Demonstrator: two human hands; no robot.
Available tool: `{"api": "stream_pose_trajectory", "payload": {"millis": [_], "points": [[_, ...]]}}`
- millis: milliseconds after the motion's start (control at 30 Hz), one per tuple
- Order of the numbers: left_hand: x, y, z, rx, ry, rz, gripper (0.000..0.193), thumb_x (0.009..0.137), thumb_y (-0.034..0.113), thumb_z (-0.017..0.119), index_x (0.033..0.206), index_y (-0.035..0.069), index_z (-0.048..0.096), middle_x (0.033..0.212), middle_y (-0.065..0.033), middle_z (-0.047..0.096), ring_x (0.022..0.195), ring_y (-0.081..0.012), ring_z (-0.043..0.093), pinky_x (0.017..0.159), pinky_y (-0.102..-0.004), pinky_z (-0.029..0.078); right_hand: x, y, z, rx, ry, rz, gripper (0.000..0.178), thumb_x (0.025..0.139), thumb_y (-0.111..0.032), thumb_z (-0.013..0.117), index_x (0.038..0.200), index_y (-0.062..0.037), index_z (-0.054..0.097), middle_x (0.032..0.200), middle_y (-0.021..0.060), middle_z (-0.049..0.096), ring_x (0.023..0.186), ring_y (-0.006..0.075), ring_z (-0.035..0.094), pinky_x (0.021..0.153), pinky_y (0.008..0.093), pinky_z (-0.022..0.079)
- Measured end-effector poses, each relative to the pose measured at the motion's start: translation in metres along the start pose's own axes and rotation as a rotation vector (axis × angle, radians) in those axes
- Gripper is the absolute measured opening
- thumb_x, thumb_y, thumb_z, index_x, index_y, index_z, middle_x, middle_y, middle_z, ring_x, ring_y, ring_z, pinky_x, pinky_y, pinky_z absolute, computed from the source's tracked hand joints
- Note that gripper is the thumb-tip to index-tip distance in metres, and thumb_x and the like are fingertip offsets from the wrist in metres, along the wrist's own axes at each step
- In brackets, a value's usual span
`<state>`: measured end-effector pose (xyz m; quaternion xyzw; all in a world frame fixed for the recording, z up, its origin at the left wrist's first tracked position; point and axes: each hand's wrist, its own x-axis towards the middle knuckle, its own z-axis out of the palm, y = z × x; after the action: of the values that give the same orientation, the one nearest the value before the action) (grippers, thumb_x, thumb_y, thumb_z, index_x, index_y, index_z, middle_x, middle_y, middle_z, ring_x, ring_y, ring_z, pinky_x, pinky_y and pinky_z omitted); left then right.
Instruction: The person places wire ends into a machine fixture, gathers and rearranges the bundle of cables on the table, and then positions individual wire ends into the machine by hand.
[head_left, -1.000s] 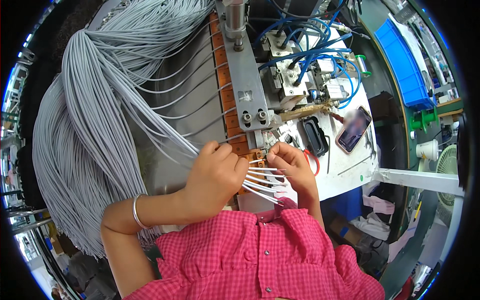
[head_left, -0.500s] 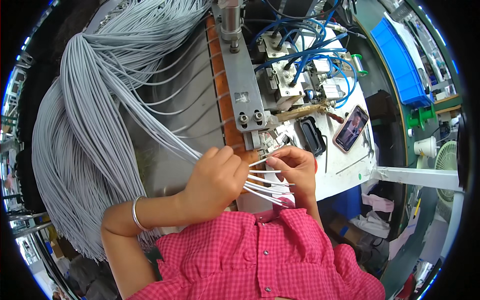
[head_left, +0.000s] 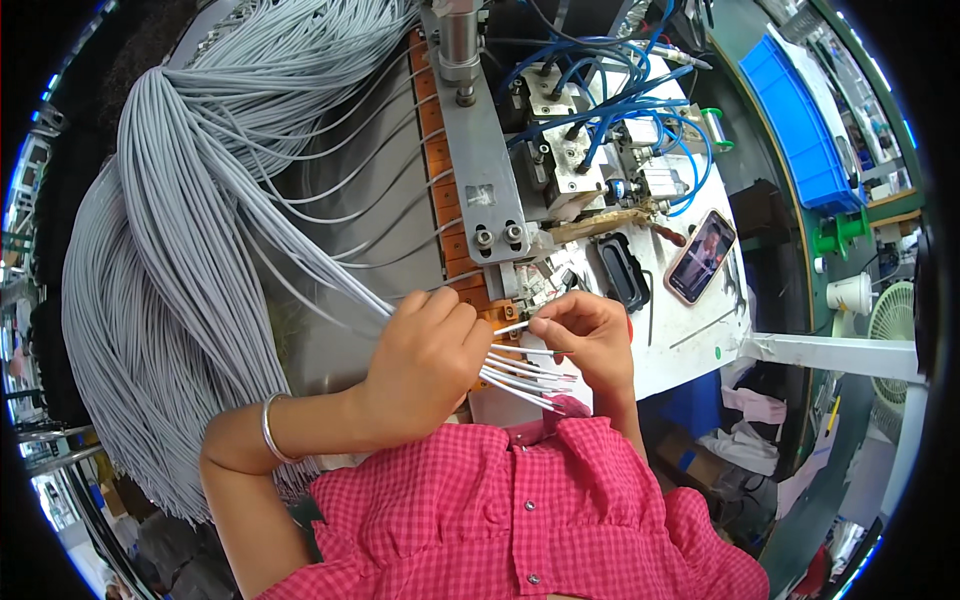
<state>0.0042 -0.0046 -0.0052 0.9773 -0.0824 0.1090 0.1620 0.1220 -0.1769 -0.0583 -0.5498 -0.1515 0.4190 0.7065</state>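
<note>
The left hand (head_left: 425, 340) holds wires (head_left: 520, 350) by the near end of the orange bar (head_left: 433, 150). They lie crosswise to it, tips pointing right. The right hand (head_left: 592, 335) pinches one wire's tip.

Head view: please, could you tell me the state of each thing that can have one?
Left hand: closed around several grey cables
Right hand: thumb and finger pinching one cable's end
Other cable ends: fanned out beyond the left hand
Phone: lying face up, screen lit
Bracelet: worn on the left forearm
Fan: cannot tell if spinning
</note>
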Motion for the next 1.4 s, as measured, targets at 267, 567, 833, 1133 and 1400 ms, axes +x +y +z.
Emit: {"api": "stream_pose_trajectory", "payload": {"millis": [267,567,833,1133,1400], "points": [[0.003,-0.003,0.003,-0.039,0.1,0.062,0.016,0.058,0.005,0.06,0.071,0.005,0.05,0.071,-0.0078,0.047,0.07,-0.0238,0.047,0.065,-0.0344,0.037,0.01,0.016,0.005,-0.171,0.103,-0.086,0.008,0.083,-0.005,0.064,0.08,-0.0013,0.058,0.064,-0.0011,0.056,0.049,0.0017,0.047,0.041,0.0165,0.033],[0.001,-0.004,0.004,-0.012,-0.029,0.014,0.014,0.06,0.004,0.057,0.073,0.004,0.052,0.067,-0.0065,0.044,0.07,-0.0227,0.047,0.065,-0.0339,0.037,0.012,0.01,-0.006,-0.084,-0.021,0.188,0.007,0.085,-0.007,0.06,0.086,-0.0017,0.056,0.061,-0.0041,0.05,0.05,0.0007,0.042,0.044,0.0171,0.032],[0.001,-0.001,0.005,0.03,0.056,0.066,0.019,0.061,0.004,0.056,0.08,0.0,0.057,0.066,-0.0061,0.045,0.068,-0.0214,0.046,0.063,-0.0332,0.036,0.001,0.001,0.002,-0.067,0.065,-0.059,0.011,0.079,0.002,0.064,0.09,0.0019,0.062,0.067,0.0007,0.057,0.053,0.003,0.048,0.048,0.0167,0.036],[-0.001,0.0,-0.002,-0.017,0.022,0.012,0.023,0.056,0.004,0.06,0.079,0.001,0.056,0.067,-0.0066,0.045,0.068,-0.0227,0.046,0.06,-0.0336,0.035,-0.003,0.007,0.005,0.001,0.132,0.014,0.009,0.078,0.0,0.068,0.086,0.0031,0.065,0.077,0.0051,0.066,0.066,0.006,0.059,0.056,0.0176,0.046],[0.0,-0.002,-0.002,-0.065,0.039,0.033,0.017,0.055,0.003,0.061,0.069,0.004,0.051,0.066,-0.0069,0.044,0.07,-0.0237,0.046,0.062,-0.0346,0.036,-0.002,-0.003,0.002,0.079,-0.247,0.071,0.008,0.079,-0.002,0.068,0.085,0.002,0.064,0.072,0.0037,0.064,0.058,0.0044,0.056,0.049,0.0158,0.042]]}}
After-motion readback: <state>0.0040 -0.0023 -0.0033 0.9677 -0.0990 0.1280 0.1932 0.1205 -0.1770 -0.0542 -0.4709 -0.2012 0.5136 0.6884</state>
